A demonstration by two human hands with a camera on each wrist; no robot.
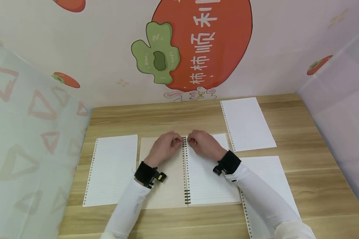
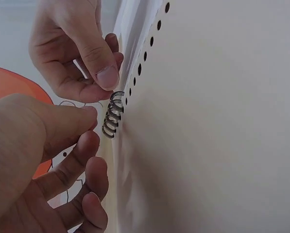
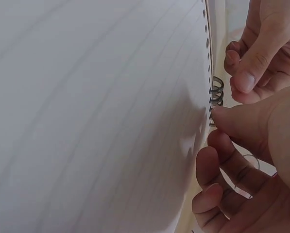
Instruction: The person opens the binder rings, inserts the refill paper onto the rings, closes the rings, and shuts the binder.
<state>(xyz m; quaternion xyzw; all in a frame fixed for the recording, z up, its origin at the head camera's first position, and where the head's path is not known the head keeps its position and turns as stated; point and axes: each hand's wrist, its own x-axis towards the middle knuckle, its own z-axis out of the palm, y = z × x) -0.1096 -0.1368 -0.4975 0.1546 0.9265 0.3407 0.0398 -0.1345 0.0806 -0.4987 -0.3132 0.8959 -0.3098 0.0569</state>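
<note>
A spiral-bound notebook (image 1: 164, 192) lies open in front of me, a plain beige cover at left and lined white paper (image 1: 212, 186) at right. A short dark ring coil (image 2: 112, 116) sits at the top of its spine. My left hand (image 1: 167, 146) has its thumb and forefinger at the coil's left side, the other fingers loosely curled. From the right, my right hand (image 1: 204, 144) pinches at the same coil, thumb tip (image 3: 220, 115) overlapping the rings. Punched holes without rings run down the middle of the spine, and another short coil (image 1: 187, 196) sits at the bottom.
Loose lined sheets with punched edges lie on the wooden table (image 1: 191, 222): one sheet (image 1: 113, 169) at left, another sheet (image 1: 248, 122) at back right, and a third sheet (image 1: 264, 172) partly under my right forearm. A printed wall (image 1: 107, 49) stands behind the table.
</note>
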